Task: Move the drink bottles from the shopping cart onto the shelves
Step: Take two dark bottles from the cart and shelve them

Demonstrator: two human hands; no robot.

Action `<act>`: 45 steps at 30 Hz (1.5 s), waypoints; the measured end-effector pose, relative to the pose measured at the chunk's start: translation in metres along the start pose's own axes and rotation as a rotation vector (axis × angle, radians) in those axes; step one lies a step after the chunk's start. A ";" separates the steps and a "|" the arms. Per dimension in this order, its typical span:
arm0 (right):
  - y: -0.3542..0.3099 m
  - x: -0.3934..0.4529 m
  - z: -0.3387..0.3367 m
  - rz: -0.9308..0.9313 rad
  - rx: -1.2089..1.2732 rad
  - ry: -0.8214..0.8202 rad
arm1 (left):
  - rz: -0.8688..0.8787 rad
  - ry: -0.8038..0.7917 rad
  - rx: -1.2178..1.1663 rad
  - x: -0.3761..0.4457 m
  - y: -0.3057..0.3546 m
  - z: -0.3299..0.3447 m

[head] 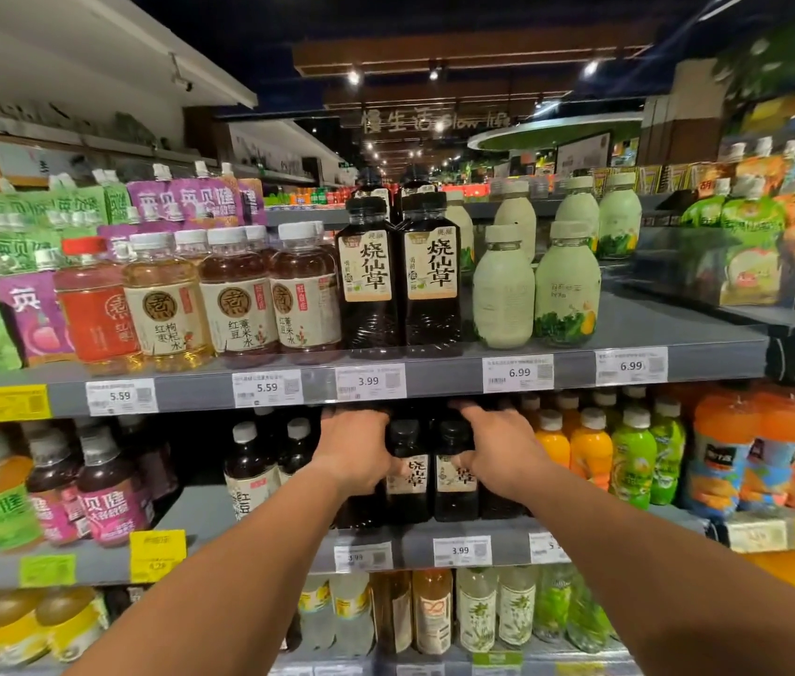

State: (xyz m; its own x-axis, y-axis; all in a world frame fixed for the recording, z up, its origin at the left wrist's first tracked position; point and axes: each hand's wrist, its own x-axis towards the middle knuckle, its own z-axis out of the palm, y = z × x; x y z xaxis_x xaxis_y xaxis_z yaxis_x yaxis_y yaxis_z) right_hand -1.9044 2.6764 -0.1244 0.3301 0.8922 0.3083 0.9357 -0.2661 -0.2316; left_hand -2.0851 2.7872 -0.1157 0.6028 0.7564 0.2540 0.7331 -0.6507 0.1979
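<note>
My left hand (354, 448) and right hand (500, 451) are both reaching into the middle shelf (463, 539), just under the 3.99 price tag (370, 381) that hangs on the edge of the shelf above. My left hand has its fingers curled round a dark bottle at the left side of the group, though the hand covers most of that bottle. My right hand is wrapped the same way round a dark bottle on the right side, thumb lying across the cream label. Between my two hands, directly below that 3.99 tag, stand two dark drink bottles (429, 473) with black caps and cream labels, upright on the shelf and touching each other. Up above the tag, on the upper shelf, two taller dark bottles (397, 275) of the same kind stand side by side. To the right of them are pale green bottles (532, 290) with light caps; to the left of the tag's line are amber tea bottles (234, 295) with white caps. Well right of my right hand, on the middle shelf, orange and green juice bottles (615, 456) stand in rows
</note>
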 end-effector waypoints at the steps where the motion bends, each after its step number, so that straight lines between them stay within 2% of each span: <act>1: 0.000 0.002 -0.001 -0.012 -0.009 -0.007 | 0.018 -0.005 0.000 0.001 -0.001 0.001; 8: -0.007 0.014 -0.011 -0.058 -0.057 -0.114 | 0.072 -0.070 0.027 0.009 -0.010 0.002; 12: -0.011 0.017 -0.013 -0.078 -0.144 -0.163 | 0.060 -0.044 0.052 0.008 -0.008 0.005; 16: -0.013 0.016 -0.014 -0.081 -0.215 -0.137 | 0.048 -0.011 0.100 0.008 -0.005 0.010; 27: -0.016 0.014 -0.013 -0.088 -0.197 -0.124 | 0.023 0.004 0.130 0.005 -0.006 0.011; 34: -0.018 0.003 -0.008 -0.192 -0.259 -0.022 | 0.038 0.046 0.205 -0.008 -0.007 0.008; 42: -0.024 -0.029 0.002 -0.301 -0.207 0.145 | 0.274 0.342 0.218 -0.052 -0.019 0.002; 45: -0.044 -0.039 0.001 -0.326 -0.181 0.135 | 0.237 0.292 0.265 -0.073 -0.024 -0.011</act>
State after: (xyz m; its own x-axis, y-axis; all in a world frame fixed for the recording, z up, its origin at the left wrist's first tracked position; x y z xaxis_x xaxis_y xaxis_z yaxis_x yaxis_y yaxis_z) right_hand -1.9588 2.6533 -0.1272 0.0141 0.8876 0.4605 0.9970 -0.0474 0.0609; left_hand -2.1502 2.7467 -0.1286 0.6775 0.5134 0.5267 0.6637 -0.7354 -0.1368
